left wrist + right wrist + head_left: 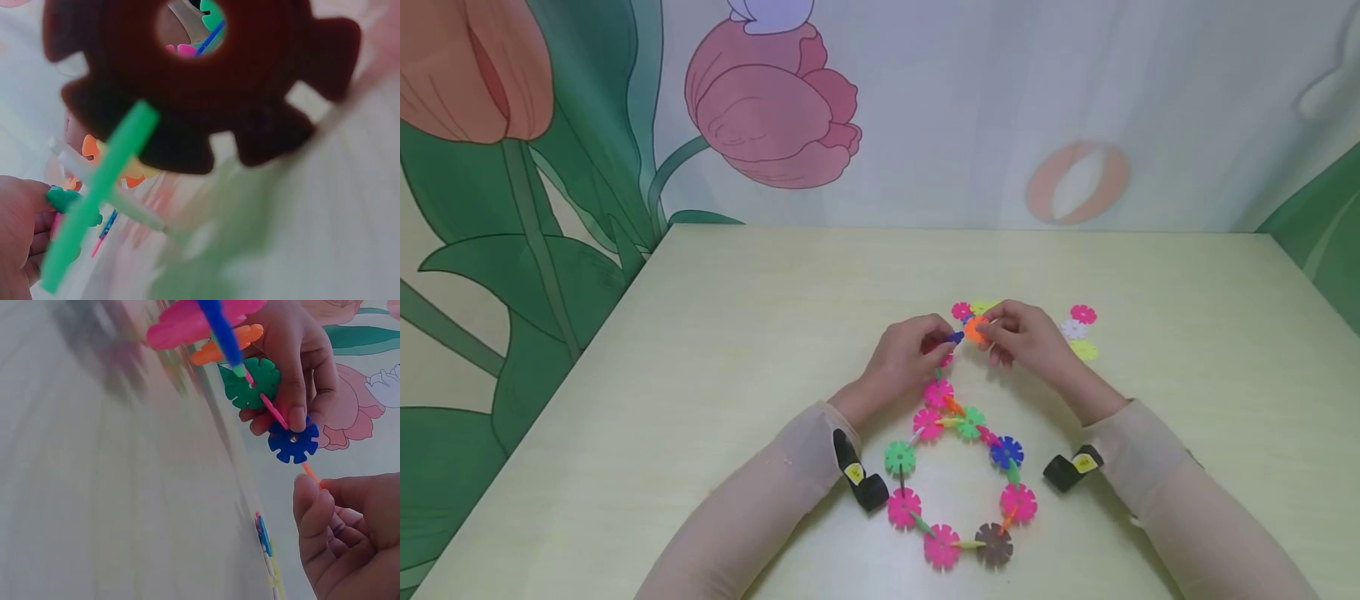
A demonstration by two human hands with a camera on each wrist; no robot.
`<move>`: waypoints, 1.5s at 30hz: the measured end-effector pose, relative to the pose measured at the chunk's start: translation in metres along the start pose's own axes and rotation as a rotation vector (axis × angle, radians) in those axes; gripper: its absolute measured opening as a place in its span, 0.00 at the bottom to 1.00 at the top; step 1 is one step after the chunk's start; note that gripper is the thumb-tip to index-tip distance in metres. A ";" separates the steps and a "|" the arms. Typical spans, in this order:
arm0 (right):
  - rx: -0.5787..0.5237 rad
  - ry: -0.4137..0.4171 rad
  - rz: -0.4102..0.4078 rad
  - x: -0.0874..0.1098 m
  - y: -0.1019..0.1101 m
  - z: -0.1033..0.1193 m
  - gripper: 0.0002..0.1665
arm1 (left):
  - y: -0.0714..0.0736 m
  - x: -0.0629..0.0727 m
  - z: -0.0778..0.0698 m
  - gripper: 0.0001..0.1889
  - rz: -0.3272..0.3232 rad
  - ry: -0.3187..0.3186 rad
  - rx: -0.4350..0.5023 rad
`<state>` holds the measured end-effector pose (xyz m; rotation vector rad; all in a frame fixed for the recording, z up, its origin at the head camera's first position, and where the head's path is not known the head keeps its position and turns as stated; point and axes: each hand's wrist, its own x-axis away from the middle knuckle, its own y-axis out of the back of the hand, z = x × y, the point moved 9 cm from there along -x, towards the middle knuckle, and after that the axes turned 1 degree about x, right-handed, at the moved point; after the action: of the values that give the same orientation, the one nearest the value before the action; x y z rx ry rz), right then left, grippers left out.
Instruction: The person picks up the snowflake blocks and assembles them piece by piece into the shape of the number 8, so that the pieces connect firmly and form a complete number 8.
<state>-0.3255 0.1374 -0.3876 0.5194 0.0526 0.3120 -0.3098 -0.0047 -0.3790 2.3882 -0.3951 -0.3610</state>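
Observation:
My left hand (904, 348) pinches a blue notched plastic disc (293, 450) near the far end of a linked chain of coloured discs. An orange notched disc (976, 330) sits between the thumb and fingers of my right hand (1033, 337). In the right wrist view the orange disc is edge-on, its tip right at the blue disc's rim. A green disc (253, 384) joins the blue one through a pink disc. Nearer me, the chain becomes a closed ring with pink discs (942, 547) and a brown disc (994, 545) lying on the table.
Loose discs lie behind my hands, among them a pink disc (962, 311). More lie beyond my right wrist: a pink disc (1083, 314), a white disc (1074, 330) and a yellow disc (1084, 349). The pale table (760, 275) meets a flower-printed wall. A dark disc (187, 125) looms close in the left wrist view.

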 end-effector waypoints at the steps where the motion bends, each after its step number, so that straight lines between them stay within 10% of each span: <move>1: -0.008 0.004 0.003 0.000 -0.001 0.000 0.12 | 0.000 0.000 0.000 0.06 0.002 -0.001 -0.003; 28: -0.155 -0.002 0.053 0.002 -0.016 0.002 0.12 | 0.005 0.004 -0.010 0.04 -0.067 -0.133 -0.032; 45: -0.017 0.015 0.069 0.002 -0.014 0.009 0.14 | -0.005 0.000 0.006 0.22 0.029 0.036 0.092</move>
<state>-0.3181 0.1224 -0.3866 0.5029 0.0464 0.3829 -0.3113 -0.0044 -0.3871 2.4719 -0.4377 -0.2917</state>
